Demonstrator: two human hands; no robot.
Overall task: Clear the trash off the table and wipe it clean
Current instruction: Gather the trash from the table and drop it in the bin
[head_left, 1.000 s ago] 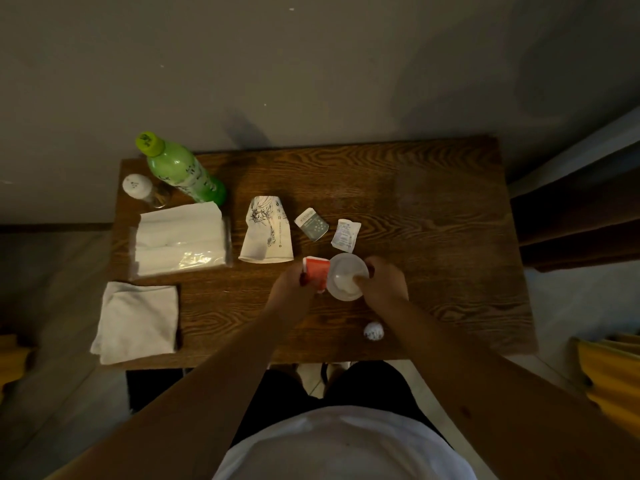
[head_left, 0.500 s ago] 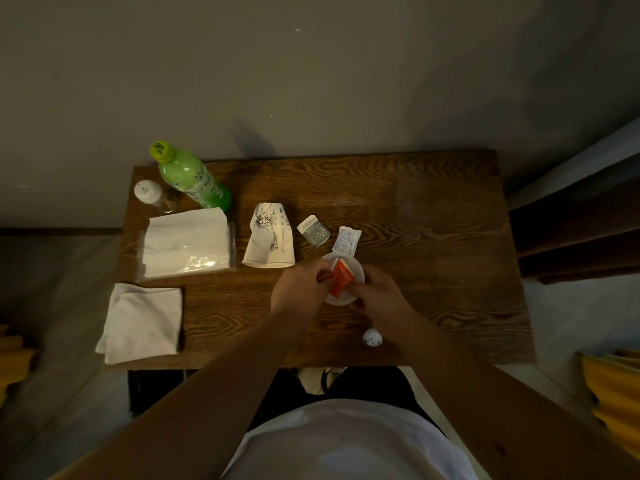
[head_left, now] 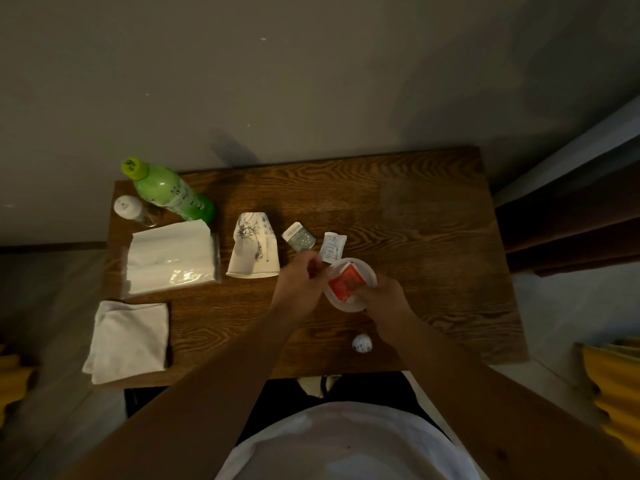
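Observation:
My right hand grips a small white cup by its near rim, over the middle of the wooden table. A red packet lies inside the cup. My left hand hovers at the cup's left rim with its fingers curled, and I cannot make out a hold on the packet. Other trash lies behind: a flattened printed paper cup, a small grey-green packet, and a white sachet. A crumpled white ball sits near the front edge. A folded white cloth lies at the front left corner.
A green bottle and a small white-capped jar stand at the back left. A pack of tissues lies in front of them. A wall runs behind the table. Dark furniture stands to the right, yellow objects at both sides.
The red packet went from my left hand, beside the cup, into the cup. Both hands and the cup shifted slightly right.

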